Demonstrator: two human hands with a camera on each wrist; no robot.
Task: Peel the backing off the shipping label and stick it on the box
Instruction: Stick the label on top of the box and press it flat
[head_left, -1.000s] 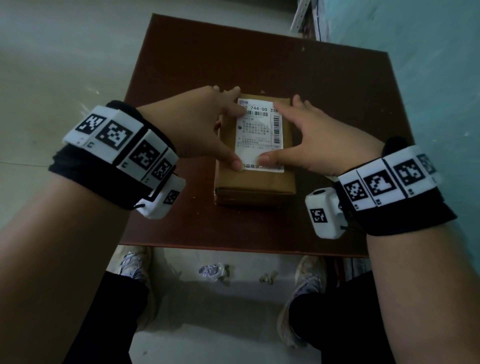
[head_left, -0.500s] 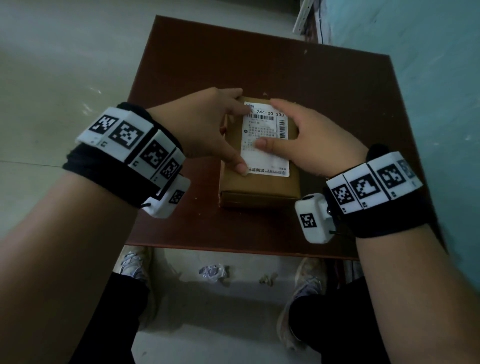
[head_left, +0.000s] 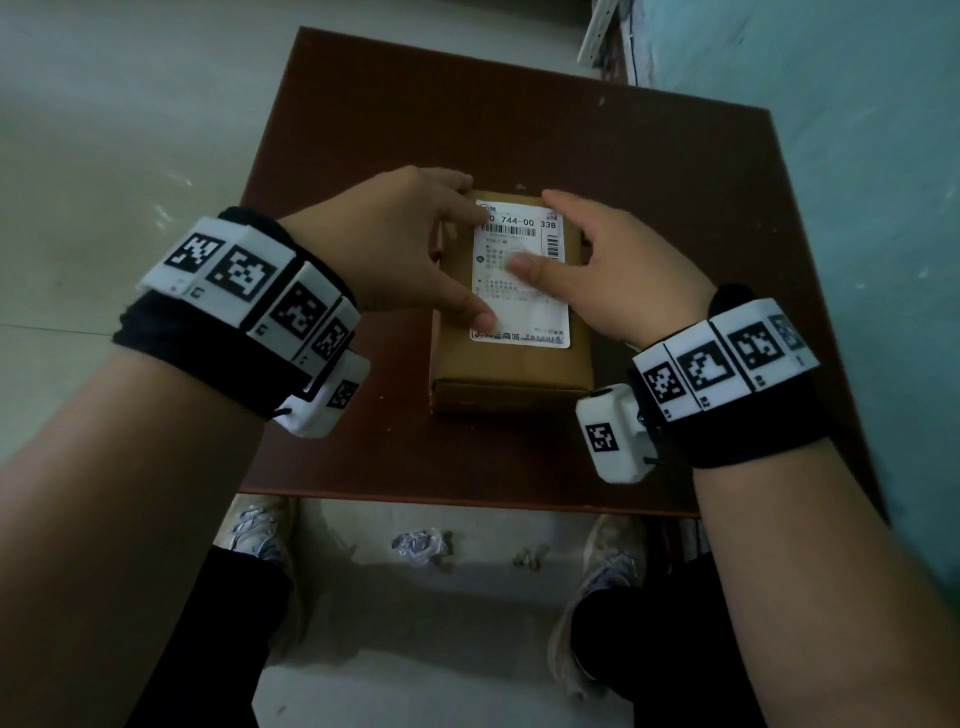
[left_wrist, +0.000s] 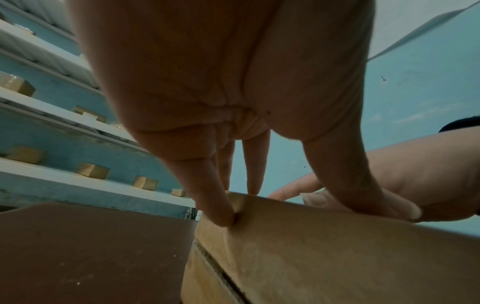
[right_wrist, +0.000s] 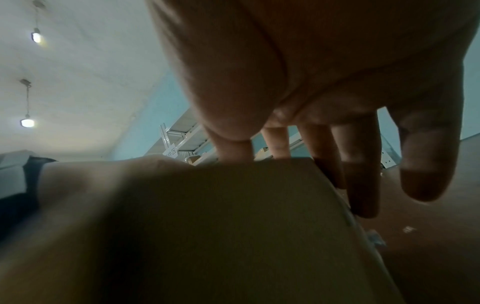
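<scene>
Cardboard box (head_left: 511, 364) flat mid-counter (head_left: 649, 208), nearer front edge. White shipping label (head_left: 522, 280) stuck on box top. Left hand (head_left: 395, 244) fingers spread, thumb pressing label's left edge. Right hand (head_left: 618, 270) fingers extended, thumb pressing label centre.

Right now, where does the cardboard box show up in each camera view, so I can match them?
Head: cardboard box sits centre, on the brown table, between both hands.
Left wrist: it fills the lower right, under the fingertips.
Right wrist: it fills the lower centre, blurred.
Shared landmark: the box's top edge, touched by fingers in every view.
</scene>
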